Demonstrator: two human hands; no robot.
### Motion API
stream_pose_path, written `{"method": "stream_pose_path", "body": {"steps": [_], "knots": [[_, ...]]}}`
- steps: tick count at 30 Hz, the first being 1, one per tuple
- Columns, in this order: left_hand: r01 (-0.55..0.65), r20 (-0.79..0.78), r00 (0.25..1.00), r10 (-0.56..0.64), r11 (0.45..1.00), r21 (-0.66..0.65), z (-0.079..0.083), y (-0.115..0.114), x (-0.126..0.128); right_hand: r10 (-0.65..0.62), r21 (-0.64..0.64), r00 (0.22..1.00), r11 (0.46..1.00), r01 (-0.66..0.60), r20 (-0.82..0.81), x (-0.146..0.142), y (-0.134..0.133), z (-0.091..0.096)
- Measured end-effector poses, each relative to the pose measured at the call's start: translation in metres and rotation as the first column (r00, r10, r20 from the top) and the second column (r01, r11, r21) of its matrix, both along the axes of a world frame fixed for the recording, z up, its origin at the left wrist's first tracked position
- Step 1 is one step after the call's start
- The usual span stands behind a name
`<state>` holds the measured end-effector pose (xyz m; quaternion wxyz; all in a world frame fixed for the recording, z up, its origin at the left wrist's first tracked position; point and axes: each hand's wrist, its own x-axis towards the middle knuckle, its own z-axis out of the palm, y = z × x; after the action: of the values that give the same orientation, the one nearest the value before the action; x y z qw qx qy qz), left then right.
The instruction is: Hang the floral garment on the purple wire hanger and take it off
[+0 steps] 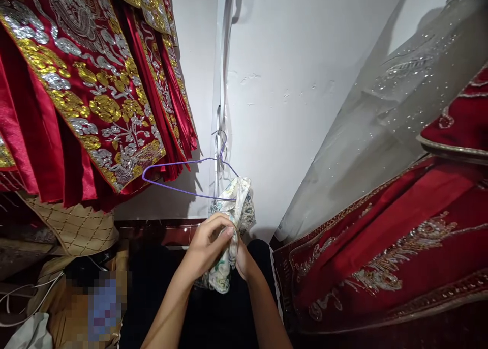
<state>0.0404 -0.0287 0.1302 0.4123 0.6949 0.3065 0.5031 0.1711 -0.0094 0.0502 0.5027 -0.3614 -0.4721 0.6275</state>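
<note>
A thin purple wire hanger (183,176) hangs in front of the white wall, with a bunched white floral cloth (238,199) draped over its right end. My left hand (208,244) is closed around the cloth just below the hanger, fingers curled over the fabric. My right hand (242,260) grips the same cloth from behind and is mostly hidden by the fabric. The cloth's lower part (220,280) trails down between my forearms.
Red garments embroidered in gold and silver (87,84) hang at upper left. More red embroidered fabric (381,257) and a sheer sequinned veil (400,99) fill the right. A quilted beige item (72,227), white cables (23,293) and a dark red skirting (163,232) lie below.
</note>
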Motion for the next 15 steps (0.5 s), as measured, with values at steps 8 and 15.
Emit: {"method": "stream_pose_path", "body": {"steps": [8, 15], "knots": [[0.055, -0.342, 0.933, -0.109, 0.985, -0.164, -0.050, 0.030, -0.021, 0.239, 0.109, 0.927, 0.954, -0.280, 0.290, 0.039, -0.016, 0.054], [-0.002, -0.601, 0.795, -0.083, 0.990, -0.138, -0.060, 0.031, -0.081, -0.474, 0.496, 0.856, 0.805, 0.326, 0.206, 0.064, 0.056, 0.075]]}}
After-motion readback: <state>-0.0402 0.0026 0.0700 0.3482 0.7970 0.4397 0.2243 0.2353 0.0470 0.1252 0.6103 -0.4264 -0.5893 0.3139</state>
